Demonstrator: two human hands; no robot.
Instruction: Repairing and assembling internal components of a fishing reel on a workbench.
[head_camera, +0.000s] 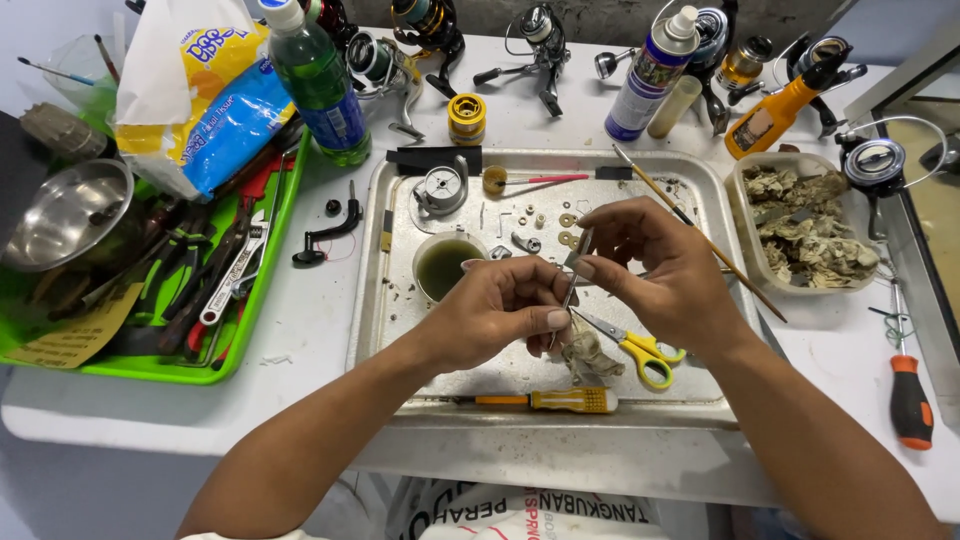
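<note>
Both hands pinch a thin metal rod (573, 285) over the steel tray (700, 180): left hand (500, 305) grips the near end, right hand (665, 265) the far. I'd keep it low, above the yellow scissors (640, 350).

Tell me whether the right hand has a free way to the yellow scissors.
Probably yes. The scissors lie uncovered on the tray just beneath the right hand, nothing between, but its fingers are pinching a thin metal tool, shared with the left hand.
</note>
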